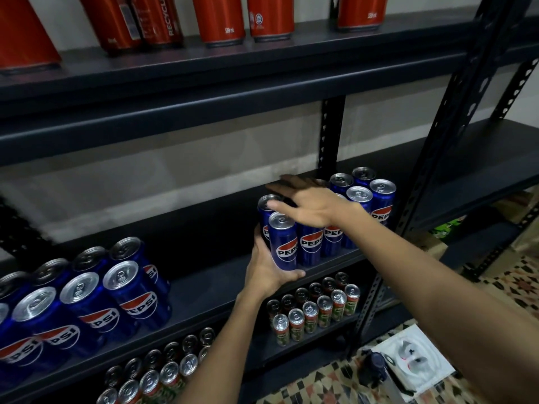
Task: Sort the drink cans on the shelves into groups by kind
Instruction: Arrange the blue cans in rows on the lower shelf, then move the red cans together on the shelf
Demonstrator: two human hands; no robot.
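The left hand [269, 268] is wrapping its fingers and thumb around the lower half of a slim blue can [283, 242], holding it at the front lip of the middle shelf [204, 284]. The right hand [306, 204] is lying flat and spread, fingers straight, over the tops of the blue cluster [347, 217] just behind and beside that can, apparently steadying the group.

Judging from this, the step in hand is seating the held can tight against its neighbours. To do it well, the left hand should be sliding the can along the shelf upright, base flat, while the flat right hand is keeping the row from toppling backward; pushing low on the body, not at the rim, should be avoiding a tip.

The held can and its neighbours are reading PEPSI in white on a red and blue globe. A second Pepsi group [87, 301] is sitting well apart at the left of the same shelf, so the kind is looking split in two. Above, red cans [218, 21] are showing "320 ml" and "RECYCLE". Below, green and red cans [315, 310] are standing in rows; their writing is too small to tell
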